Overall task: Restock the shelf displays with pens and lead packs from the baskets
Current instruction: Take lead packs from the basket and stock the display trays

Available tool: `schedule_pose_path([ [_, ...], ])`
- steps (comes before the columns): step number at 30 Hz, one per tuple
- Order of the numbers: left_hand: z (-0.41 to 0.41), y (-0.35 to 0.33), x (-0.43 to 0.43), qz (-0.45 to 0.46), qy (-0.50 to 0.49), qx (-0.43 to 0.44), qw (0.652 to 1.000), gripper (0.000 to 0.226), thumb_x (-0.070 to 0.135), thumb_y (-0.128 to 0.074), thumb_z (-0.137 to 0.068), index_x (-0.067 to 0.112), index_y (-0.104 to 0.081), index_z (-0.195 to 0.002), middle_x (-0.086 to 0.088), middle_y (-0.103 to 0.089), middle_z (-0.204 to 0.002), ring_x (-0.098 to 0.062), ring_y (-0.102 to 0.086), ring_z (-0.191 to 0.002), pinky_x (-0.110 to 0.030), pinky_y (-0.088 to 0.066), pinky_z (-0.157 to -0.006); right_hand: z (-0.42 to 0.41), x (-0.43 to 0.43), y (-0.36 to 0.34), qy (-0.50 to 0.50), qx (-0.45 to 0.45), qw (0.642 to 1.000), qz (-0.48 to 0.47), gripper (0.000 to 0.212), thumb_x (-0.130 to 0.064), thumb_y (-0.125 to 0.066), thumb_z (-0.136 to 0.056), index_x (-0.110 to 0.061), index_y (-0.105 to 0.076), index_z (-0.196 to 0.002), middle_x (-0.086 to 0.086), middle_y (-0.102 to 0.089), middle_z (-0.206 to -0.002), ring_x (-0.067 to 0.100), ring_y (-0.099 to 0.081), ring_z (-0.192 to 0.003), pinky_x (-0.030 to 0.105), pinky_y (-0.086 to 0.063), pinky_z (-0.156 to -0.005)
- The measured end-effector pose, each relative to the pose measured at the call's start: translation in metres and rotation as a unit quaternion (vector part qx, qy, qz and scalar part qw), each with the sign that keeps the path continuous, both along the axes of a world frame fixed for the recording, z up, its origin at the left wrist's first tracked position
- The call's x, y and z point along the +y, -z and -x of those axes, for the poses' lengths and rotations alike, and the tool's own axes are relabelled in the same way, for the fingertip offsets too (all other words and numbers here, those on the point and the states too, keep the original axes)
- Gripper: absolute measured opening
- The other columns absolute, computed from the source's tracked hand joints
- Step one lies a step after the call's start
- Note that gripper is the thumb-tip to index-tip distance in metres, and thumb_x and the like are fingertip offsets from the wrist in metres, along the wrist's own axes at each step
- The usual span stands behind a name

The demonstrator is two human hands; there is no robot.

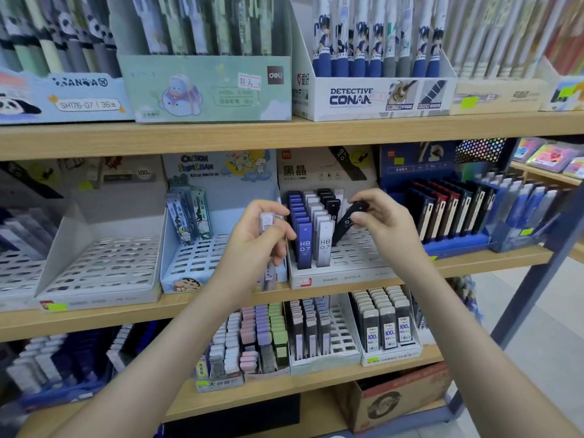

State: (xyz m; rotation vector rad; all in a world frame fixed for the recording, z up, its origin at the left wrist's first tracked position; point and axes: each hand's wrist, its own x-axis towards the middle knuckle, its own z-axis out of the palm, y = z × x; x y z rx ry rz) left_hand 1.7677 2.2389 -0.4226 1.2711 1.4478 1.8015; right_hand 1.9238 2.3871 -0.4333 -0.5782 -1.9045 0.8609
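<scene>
My right hand [384,221] pinches a black HB 0.7 lead pack [347,221], tilted, its lower end at the slotted floor of the white lead display tray [335,278] on the middle shelf. That tray holds rows of blue [304,245], white [324,245] and black [330,202] lead packs standing upright. My left hand [257,238] is just left of the tray and grips a few pale lead packs [267,221], held upright in front of the Crayon Shin-chan display [202,248].
An empty grey slotted tray [101,263] stands to the left. Dark pen boxes [448,213] fill the blue display on the right. Pen boxes line the top shelf [284,131]. More lead packs [382,324] sit on the lower shelf, and a cardboard box [395,399] sits below.
</scene>
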Motion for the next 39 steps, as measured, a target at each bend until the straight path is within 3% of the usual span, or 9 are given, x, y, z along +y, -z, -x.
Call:
schedule_pose_path([
  [7,0.005,0.002,-0.001,-0.02,0.041,-0.047,0.998,0.029,-0.012,-0.038,-0.093,0.012,-0.053,-0.098,0.002,-0.063,-0.067,-0.013,-0.047,-0.052,-0.023,-0.041,-0.048,0.007,0.015,-0.006,-0.004,-0.074,0.997,-0.033,0.04,-0.006,-0.059,-0.091,-0.047,-0.06,-0.091,0.005,-0.067,-0.093,0.012,-0.061,-0.079,0.033,-0.052,-0.083],
  [10,0.003,0.001,-0.002,-0.029,0.06,-0.071,0.995,0.026,-0.011,-0.037,-0.094,0.009,-0.053,-0.098,0.0,-0.063,-0.067,-0.012,-0.048,-0.051,-0.022,-0.041,-0.048,0.013,0.016,-0.007,-0.022,-0.11,0.991,-0.067,0.036,-0.006,-0.057,-0.092,-0.041,-0.062,-0.096,-0.012,-0.064,-0.101,0.003,-0.059,-0.089,0.025,-0.046,-0.087],
  [17,0.0,-0.003,-0.001,-0.045,0.063,-0.13,0.989,0.028,0.012,-0.025,-0.104,0.01,-0.051,-0.096,-0.002,-0.06,-0.066,-0.016,-0.046,-0.054,-0.025,-0.041,-0.05,0.021,0.02,0.009,0.079,-0.162,0.965,-0.192,0.041,-0.007,-0.053,-0.095,-0.028,-0.058,-0.13,0.002,-0.049,-0.122,0.009,-0.025,-0.104,0.022,-0.019,-0.092],
  [20,-0.003,-0.006,-0.001,-0.068,0.075,-0.163,0.981,0.028,0.021,-0.024,-0.105,0.011,-0.049,-0.098,-0.003,-0.057,-0.069,-0.014,-0.048,-0.057,-0.025,-0.042,-0.055,0.017,-0.005,-0.002,0.102,-0.069,0.973,-0.195,0.038,-0.014,-0.055,-0.095,-0.026,-0.055,-0.131,-0.005,-0.047,-0.117,0.011,-0.031,-0.102,0.028,-0.03,-0.09],
  [23,-0.012,-0.011,-0.001,-0.101,0.095,-0.203,0.969,0.032,0.032,-0.024,-0.103,0.01,-0.047,-0.103,-0.002,-0.054,-0.071,-0.013,-0.05,-0.06,-0.024,-0.046,-0.059,0.013,-0.051,-0.021,0.002,-0.006,0.993,-0.12,0.035,-0.024,-0.064,-0.089,-0.034,-0.049,-0.119,-0.014,-0.051,-0.101,0.008,-0.048,-0.092,0.023,-0.043,-0.081],
  [26,-0.023,-0.016,-0.002,-0.128,0.119,-0.229,0.957,0.033,0.04,-0.028,-0.098,0.012,-0.044,-0.104,-0.002,-0.051,-0.075,-0.013,-0.049,-0.065,-0.024,-0.049,-0.063,0.017,-0.088,-0.022,-0.1,-0.053,0.99,-0.079,0.052,-0.021,-0.077,-0.076,-0.042,-0.039,-0.105,-0.009,-0.053,-0.098,0.004,-0.053,-0.082,0.013,-0.043,-0.071],
  [29,-0.033,-0.019,-0.004,-0.132,0.112,-0.23,0.958,0.032,0.042,-0.034,-0.091,0.014,-0.041,-0.105,-0.002,-0.05,-0.079,-0.013,-0.049,-0.07,-0.028,-0.048,-0.073,0.018,-0.092,-0.013,-0.077,-0.069,0.989,-0.109,0.05,-0.011,-0.073,-0.079,-0.041,-0.04,-0.101,-0.008,-0.053,-0.102,0.006,-0.054,-0.079,0.014,-0.045,-0.071],
  [34,-0.036,-0.013,0.002,-0.077,0.08,-0.097,0.989,0.01,0.021,-0.031,-0.104,0.025,-0.04,-0.105,0.001,-0.054,-0.096,-0.01,-0.054,-0.091,-0.028,-0.044,-0.091,0.006,-0.089,-0.012,-0.058,-0.091,0.991,-0.081,0.053,-0.006,-0.063,-0.087,-0.047,-0.04,-0.11,-0.013,-0.059,-0.098,0.003,-0.059,-0.087,0.018,-0.049,-0.08],
  [39,-0.025,-0.003,0.013,-0.039,0.037,0.218,0.974,0.038,0.024,-0.047,-0.1,0.039,-0.029,-0.129,0.016,-0.045,-0.133,0.008,-0.041,-0.123,-0.011,-0.032,-0.104,-0.005,-0.074,-0.012,-0.064,-0.04,0.997,0.023,0.039,-0.003,-0.055,-0.093,-0.034,-0.055,-0.117,-0.005,-0.07,-0.093,0.006,-0.065,-0.087,0.017,-0.051,-0.078],
])
